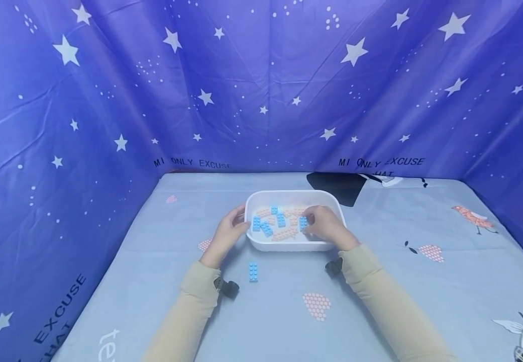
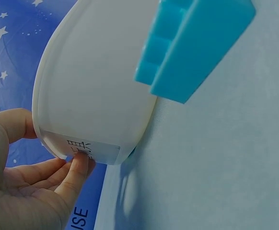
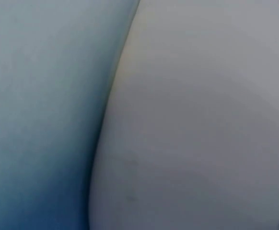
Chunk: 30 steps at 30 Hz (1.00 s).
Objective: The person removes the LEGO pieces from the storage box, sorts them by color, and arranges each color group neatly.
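A white plastic tub [image 1: 295,247] holds several blue toy bricks [image 1: 281,219] and several peach-orange ones [image 1: 285,234]. At its left end my left hand [image 1: 229,232] grips the tub, thumb at the rim and fingers against the labelled outer wall [image 2: 96,146]. Inside the tub, on the right, my right hand [image 1: 329,226] pinches a blue brick [image 1: 304,223] at its side; the fingertips are partly hidden. One more blue brick [image 1: 253,272] lies on the cloth in front of the tub and looms large in the left wrist view. Only tub wall [image 3: 192,124] and cloth fill the right wrist view.
A pale blue printed cloth [image 1: 279,337] covers the table. Blue star-patterned curtains [image 1: 243,65] rise behind it and at both sides. Dark wrist cameras [image 1: 228,289] hang below both sleeves, the left one close to the loose brick.
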Tool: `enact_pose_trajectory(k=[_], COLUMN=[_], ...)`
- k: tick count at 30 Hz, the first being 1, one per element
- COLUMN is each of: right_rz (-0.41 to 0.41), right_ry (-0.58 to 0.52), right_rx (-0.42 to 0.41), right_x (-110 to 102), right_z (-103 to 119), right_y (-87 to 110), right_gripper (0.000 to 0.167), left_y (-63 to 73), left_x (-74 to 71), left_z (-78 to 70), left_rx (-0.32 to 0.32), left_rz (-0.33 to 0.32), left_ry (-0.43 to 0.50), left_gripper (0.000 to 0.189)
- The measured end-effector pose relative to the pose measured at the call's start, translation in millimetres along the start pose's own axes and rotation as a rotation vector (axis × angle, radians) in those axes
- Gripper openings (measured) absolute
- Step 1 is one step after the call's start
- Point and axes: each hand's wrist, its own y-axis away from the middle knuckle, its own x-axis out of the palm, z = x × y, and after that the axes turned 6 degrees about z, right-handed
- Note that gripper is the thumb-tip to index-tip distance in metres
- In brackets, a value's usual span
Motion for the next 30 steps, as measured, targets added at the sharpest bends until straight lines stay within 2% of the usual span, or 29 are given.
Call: enact_pose_trajectory(k=[12,27,30], right_rz=[-0.055,-0.129,-0.14], right_ry=[-0.027,-0.066,-0.064], right_rx=[-0.044,-0.225,-0.25], right_x=[-2,-14,-15], right_z=[-2,21,26], right_y=[4.5,20.7,25.2], right_gripper=[0.046,0.038,0.039], left_y=[2.1,0.2,2.6], left_x=[1.4,-0.1,0.1], left_z=[-0.4,0.1,-5.9], left_rx=[-0.006,-0.002,-0.017], left_rz=[-0.009,0.01,0.018], left_ry=[-0.002,-0.008,-0.014], left_gripper=[0.058,0.06,0.06])
